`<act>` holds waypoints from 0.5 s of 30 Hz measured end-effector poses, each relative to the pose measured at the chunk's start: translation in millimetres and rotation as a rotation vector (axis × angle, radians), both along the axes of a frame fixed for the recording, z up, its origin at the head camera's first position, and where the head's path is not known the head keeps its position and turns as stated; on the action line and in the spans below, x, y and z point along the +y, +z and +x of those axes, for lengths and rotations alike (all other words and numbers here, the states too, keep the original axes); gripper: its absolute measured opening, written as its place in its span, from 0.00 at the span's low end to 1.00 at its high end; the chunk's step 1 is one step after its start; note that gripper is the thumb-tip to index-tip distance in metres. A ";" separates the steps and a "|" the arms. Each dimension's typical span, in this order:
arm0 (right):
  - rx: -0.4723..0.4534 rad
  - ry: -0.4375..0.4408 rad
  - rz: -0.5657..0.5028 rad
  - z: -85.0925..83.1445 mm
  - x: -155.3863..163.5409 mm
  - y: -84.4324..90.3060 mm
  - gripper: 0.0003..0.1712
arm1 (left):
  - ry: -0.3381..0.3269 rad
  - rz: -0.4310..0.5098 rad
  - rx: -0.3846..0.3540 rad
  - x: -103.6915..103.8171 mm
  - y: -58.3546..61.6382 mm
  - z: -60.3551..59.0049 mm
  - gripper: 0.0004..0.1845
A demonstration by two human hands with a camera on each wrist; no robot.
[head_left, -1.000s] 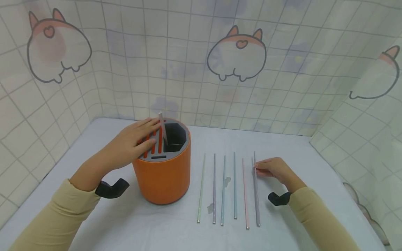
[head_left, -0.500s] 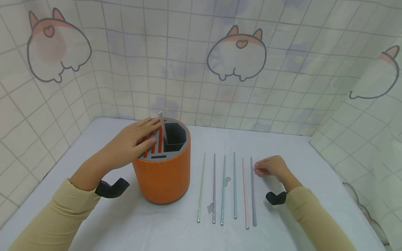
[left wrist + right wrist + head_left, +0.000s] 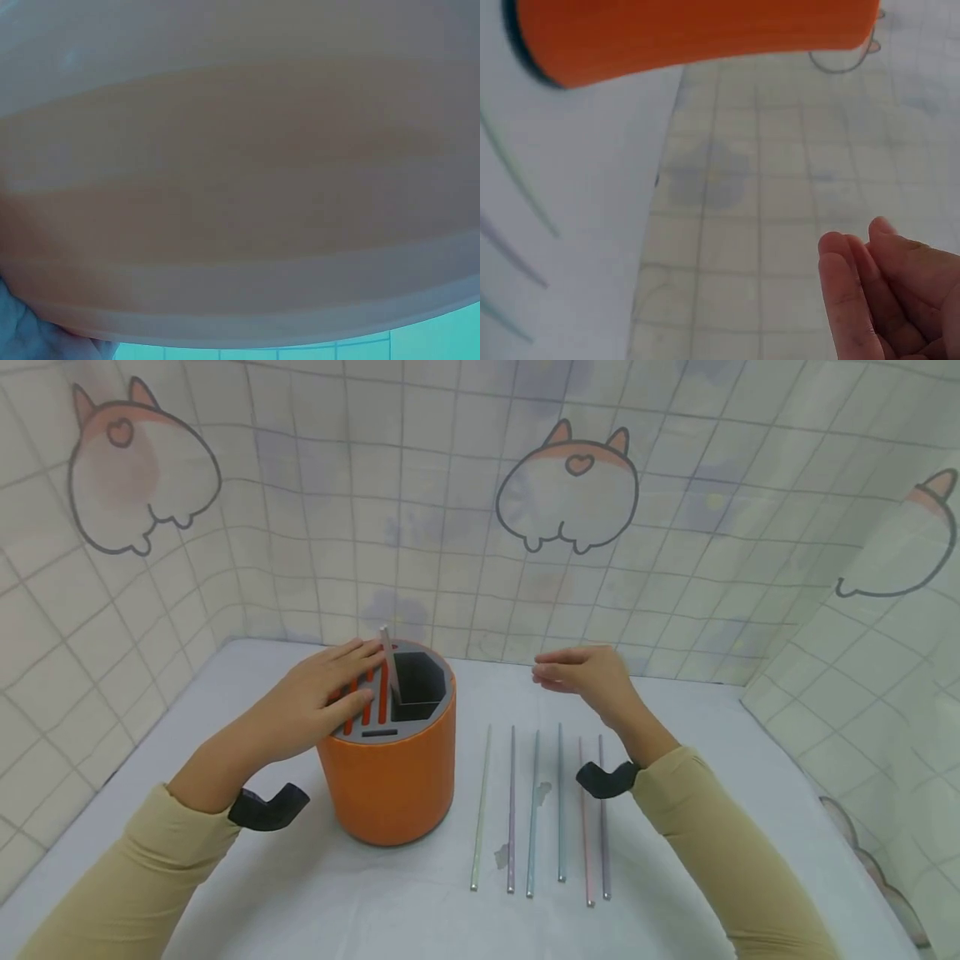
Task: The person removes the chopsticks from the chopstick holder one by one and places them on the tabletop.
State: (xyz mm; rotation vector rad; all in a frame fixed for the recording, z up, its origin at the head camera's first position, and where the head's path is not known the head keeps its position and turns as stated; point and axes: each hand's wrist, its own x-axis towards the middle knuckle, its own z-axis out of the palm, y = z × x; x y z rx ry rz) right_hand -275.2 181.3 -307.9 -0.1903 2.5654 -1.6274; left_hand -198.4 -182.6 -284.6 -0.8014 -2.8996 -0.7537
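An orange cylindrical holder [image 3: 390, 777] with a grey slotted top stands left of centre on the white table; one stick [image 3: 387, 664] leans upright in it. My left hand [image 3: 330, 689] lies flat on the holder's top, fingers straight. Several thin pastel sticks [image 3: 534, 810] lie side by side on the table to the right. My right hand [image 3: 573, 675] hovers above the far ends of the sticks, fingers straight and holding nothing. The right wrist view shows those fingers [image 3: 862, 300] and the orange holder [image 3: 697, 34]. Orange [image 3: 240, 180] fills the left wrist view.
Tiled cloth walls with cartoon prints enclose the table [image 3: 675, 718] at the back and on both sides. A small scrap [image 3: 501, 857] lies among the sticks.
My right hand let go of the rightmost stick, which now lies closer to its neighbour, then rose and moved left and away, towards the holder. The left hand stayed put.
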 end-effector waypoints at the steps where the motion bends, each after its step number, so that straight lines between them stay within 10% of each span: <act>1: 0.016 0.021 -0.027 0.1 -9.0 6.3 0.19 | -0.001 -0.001 0.001 0.3 -0.1 -0.2 0.30; 15: 0.120 0.344 -0.146 9.9 -100.8 43.7 0.16 | 0.007 -0.013 0.001 -0.3 -0.6 -1.8 0.30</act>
